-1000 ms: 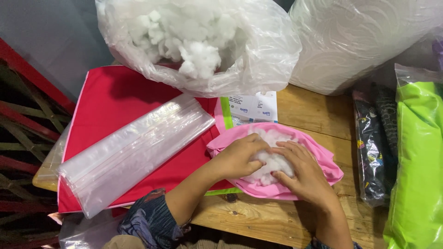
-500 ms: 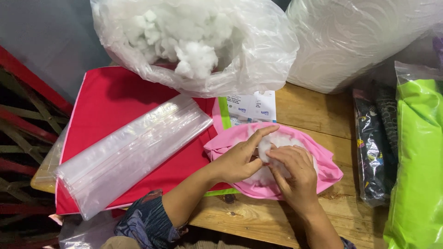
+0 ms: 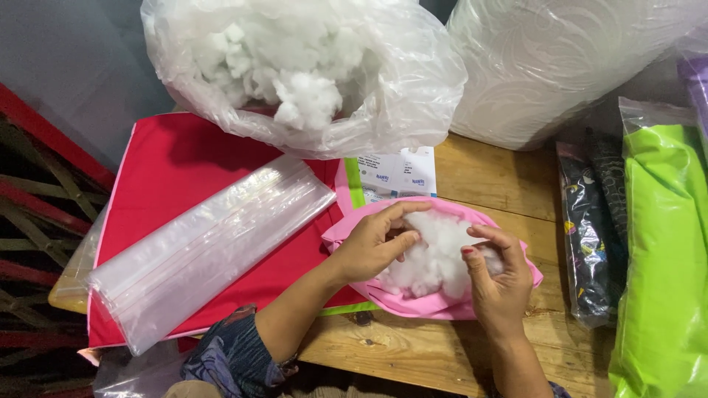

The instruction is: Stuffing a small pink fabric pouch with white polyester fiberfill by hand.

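A small pink fabric cover lies open on the wooden table, with a clump of white fibre stuffing sitting in it. My left hand rests on the cover's left side, thumb and fingers pinching the stuffing's edge. My right hand grips the right side of the clump, fingers curled around it. Both hands press the white fill between them over the pink cover.
A big clear bag of white stuffing stands behind. A stack of clear plastic sleeves lies on red fabric at left. A white wrapped roll, a dark patterned packet and a lime green packet are at right. Paper tags lie behind the cover.
The stuffing was pressed flat inside the cover under both hands; now the hands have drawn apart and the clump stands up, fluffier and more exposed.
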